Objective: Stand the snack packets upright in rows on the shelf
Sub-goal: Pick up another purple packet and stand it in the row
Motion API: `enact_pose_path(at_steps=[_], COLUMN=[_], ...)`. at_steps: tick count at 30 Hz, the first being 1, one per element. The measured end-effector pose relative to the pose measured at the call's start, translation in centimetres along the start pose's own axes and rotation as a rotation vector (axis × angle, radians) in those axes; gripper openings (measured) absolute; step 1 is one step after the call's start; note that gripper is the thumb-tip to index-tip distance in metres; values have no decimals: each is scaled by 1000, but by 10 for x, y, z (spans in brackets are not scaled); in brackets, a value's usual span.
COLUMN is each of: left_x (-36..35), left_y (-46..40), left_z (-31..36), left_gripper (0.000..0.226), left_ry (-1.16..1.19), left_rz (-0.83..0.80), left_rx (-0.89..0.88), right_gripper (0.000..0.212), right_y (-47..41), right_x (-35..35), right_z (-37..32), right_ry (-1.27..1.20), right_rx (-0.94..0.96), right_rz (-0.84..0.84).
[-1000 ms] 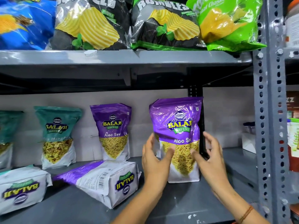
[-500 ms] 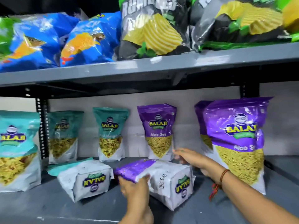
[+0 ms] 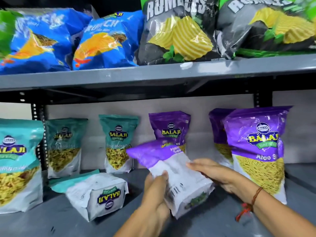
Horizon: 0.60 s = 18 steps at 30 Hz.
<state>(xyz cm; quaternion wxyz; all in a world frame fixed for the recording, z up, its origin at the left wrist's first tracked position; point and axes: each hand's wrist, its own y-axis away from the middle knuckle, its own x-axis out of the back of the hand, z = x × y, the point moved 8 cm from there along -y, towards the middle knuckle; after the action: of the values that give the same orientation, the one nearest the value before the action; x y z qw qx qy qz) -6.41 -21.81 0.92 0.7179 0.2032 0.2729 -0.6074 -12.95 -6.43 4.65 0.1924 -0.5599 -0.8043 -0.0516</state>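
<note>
Left hand [image 3: 156,189] and right hand [image 3: 217,175] together grip a tilted purple packet [image 3: 171,175] above the grey shelf [image 3: 51,224]. Beside it lies a teal packet [image 3: 95,194]; upright purple packets [image 3: 256,151] and teal packets [image 3: 118,142] stand around.

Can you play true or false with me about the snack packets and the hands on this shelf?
1. Both hands hold the purple packet. True.
2. The left hand is empty. False: it grips the purple packet's lower edge.
3. A teal packet lies flat on the lower shelf. True.
4. Every packet on the lower shelf already stands upright. False: the teal packet lies down, and the purple packet is tilted in both hands.
5. The right hand wears a wrist thread. True.
</note>
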Motion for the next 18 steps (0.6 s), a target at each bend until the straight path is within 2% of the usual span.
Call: enact_pose_path(at_steps=[3, 5, 8, 14, 18], left_x=[-22, -25, -17, 21, 22], left_y=[-7, -18, -37, -52, -58], left_z=[42, 60, 63, 24, 21], left_gripper=[28, 29, 37, 51, 46], left_ry=[-116, -212, -321, -370, -356], left_rz=[-195, -263, -333, -354, -360], left_rx=[-174, -267, -289, -157, -132], right_gripper=[31, 21, 30, 42, 52], right_y=[7, 15, 24, 29, 30], right_x=[2, -3, -14, -28, -27], right_z=[-24, -34, -30, 10, 10], right_ry=[-115, -175, -134, 47, 58], right_rx=[223, 325, 380, 351, 324], right_rz=[114, 148, 222, 259, 271])
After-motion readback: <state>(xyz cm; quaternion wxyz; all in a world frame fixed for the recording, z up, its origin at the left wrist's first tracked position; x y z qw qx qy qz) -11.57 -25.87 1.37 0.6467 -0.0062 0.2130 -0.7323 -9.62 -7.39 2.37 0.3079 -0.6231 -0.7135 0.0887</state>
